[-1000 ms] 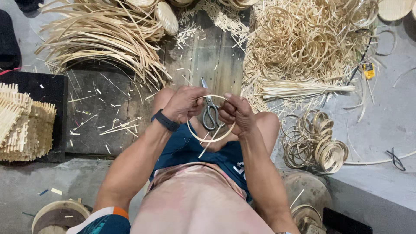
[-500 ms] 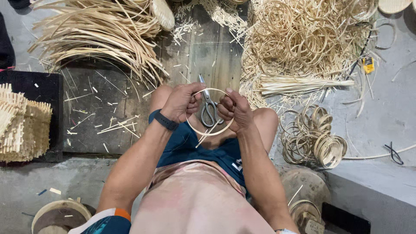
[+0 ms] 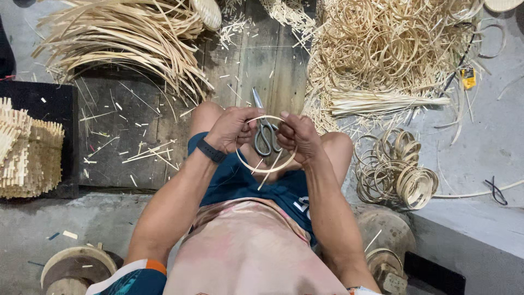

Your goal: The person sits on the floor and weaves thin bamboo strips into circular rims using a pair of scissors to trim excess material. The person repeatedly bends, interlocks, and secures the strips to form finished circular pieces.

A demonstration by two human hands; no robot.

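I sit with my knees apart over a dark wooden board [image 3: 136, 125]. Both hands hold one pale bamboo ring [image 3: 266, 169] above my lap. My left hand [image 3: 232, 128], with a dark wristband, pinches the ring's left side. My right hand [image 3: 299, 136] grips its right side. Loose strip ends stick out below the ring. A pair of grey scissors [image 3: 266, 131] lies between my knees, seen through the ring and held by neither hand.
Long bamboo strips [image 3: 125, 38] fan out at the upper left. A heap of loose rings [image 3: 393, 41] and a bundle of short strips [image 3: 382, 102] lie at the upper right. Finished rings [image 3: 404, 172] are piled beside my right knee. Stacked sticks [image 3: 24, 150] stand at the left edge.
The view has shifted slightly. My hands stay on the ring and have turned it a little between the fingers. The scissors have not moved.
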